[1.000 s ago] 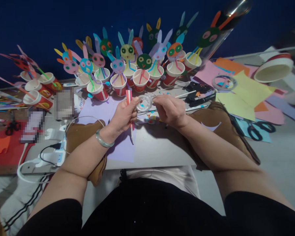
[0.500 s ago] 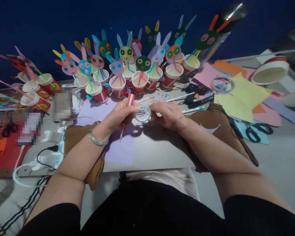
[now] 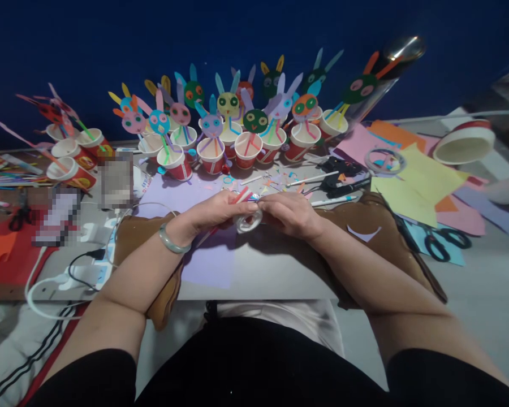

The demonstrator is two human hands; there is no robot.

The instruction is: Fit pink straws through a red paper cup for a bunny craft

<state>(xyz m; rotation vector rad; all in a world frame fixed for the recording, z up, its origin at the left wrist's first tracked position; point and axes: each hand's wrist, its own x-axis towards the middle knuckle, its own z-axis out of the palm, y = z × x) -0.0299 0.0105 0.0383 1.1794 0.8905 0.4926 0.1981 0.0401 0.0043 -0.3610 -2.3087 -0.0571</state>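
Note:
My left hand (image 3: 214,212), with a bangle at the wrist, is closed on a roll of clear tape (image 3: 249,224) and on a red-and-white strip (image 3: 242,195) that pokes out above the thumb. A thin pale stick end shows below the same hand. Against the upper right of the roll, my right hand (image 3: 292,216) has its fingers curled in a pinch; what lies between the fingertips is hidden. Purple paper (image 3: 210,260) lies on the table under the left hand.
Behind the hands stand several red-and-white paper cups (image 3: 246,155) with paper rabbit heads on straws. Scissors (image 3: 447,243) and coloured paper (image 3: 426,181) lie at right, brown cloth (image 3: 373,254) beside my right forearm. A power strip (image 3: 104,271) with cables is at left.
The tape roll has tilted and moved slightly down in the image, and the red-and-white strip now leans to the right. Both hands stay close together. The camera view has shifted a little.

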